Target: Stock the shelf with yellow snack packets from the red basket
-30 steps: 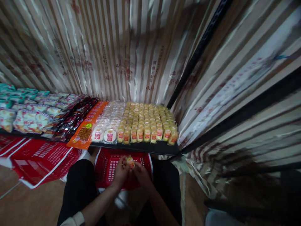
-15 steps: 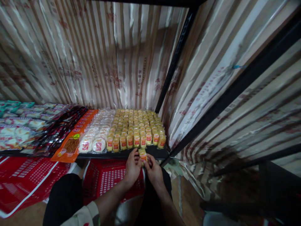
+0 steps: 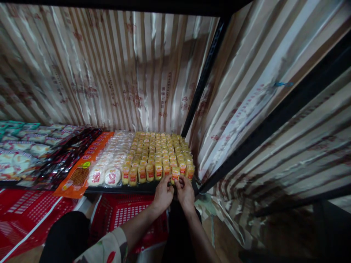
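Observation:
Between the fingertips of my left hand (image 3: pixel 163 193) and my right hand (image 3: pixel 185 191) is a small yellow packaged cake (image 3: pixel 176 174) with a red and orange label. Both hands pinch it upright from its two sides, at the front edge of the shelf. Right behind it stand rows of matching yellow packaged cakes (image 3: pixel 150 171), packed close together. To their left lie rows of round white wrapped cakes (image 3: pixel 112 176). Whether the held cake touches the row behind it, I cannot tell.
An orange snack bag (image 3: pixel 74 177), dark shiny packets (image 3: pixel 61 159) and white-and-teal packets (image 3: pixel 16 157) fill the shelf's left side. Red baskets (image 3: pixel 127 213) sit below the black shelf edge (image 3: pixel 148 188). A black post (image 3: pixel 204 73) and striped sheeting (image 3: pixel 150 73) stand behind.
Both hands have moved forward and slightly right with the yellow cake, from in front of the shelf edge up to the front row. The view has tilted slightly.

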Tool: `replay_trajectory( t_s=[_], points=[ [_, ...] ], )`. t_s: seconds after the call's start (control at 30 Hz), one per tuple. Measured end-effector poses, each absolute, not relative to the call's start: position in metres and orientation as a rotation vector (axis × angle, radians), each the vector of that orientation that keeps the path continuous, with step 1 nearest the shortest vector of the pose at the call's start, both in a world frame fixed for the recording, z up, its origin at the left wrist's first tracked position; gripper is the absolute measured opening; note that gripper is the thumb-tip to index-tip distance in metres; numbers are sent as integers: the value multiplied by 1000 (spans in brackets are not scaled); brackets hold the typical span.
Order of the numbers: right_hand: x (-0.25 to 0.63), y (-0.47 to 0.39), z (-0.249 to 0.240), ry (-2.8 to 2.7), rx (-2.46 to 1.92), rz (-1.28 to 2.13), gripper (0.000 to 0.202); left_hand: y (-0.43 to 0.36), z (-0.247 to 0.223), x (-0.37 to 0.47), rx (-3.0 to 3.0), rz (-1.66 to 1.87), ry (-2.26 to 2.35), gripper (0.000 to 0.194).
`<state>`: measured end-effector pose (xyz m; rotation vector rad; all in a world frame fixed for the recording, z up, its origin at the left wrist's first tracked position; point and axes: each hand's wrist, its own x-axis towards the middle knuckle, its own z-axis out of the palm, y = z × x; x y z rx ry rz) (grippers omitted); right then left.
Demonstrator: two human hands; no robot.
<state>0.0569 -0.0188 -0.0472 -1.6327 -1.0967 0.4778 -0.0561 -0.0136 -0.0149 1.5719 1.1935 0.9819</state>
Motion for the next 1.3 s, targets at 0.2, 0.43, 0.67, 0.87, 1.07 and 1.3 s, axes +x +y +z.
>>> replay_trajectory(
  t_s=[0.2,0.43,0.67,0.87,1.07,1.3],
  points=[
    [56,-9,-57,-1160,-1798,263,41,-7,-24,-55,1612,987,1201,54],
    [56,-8,-56,-1173,-1885,176,43,-3,-37,-57,1629,1007,1228,57],
    [48,-4,-57,-1224,-1879,210,48,-2,-44,-58,1661,974,1238,56],
    [43,-7,-58,-1200,-1773,183,44,-7,-35,-63,1868,986,1241,56],
    [45,-3,-61,-1209,-1768,183,40,-5,-31,-72,2208,955,1304,56],
    [44,-2,-61,-1136,-1751,173,42,-5,-34,-77,2294,882,1252,59]
  ],
)
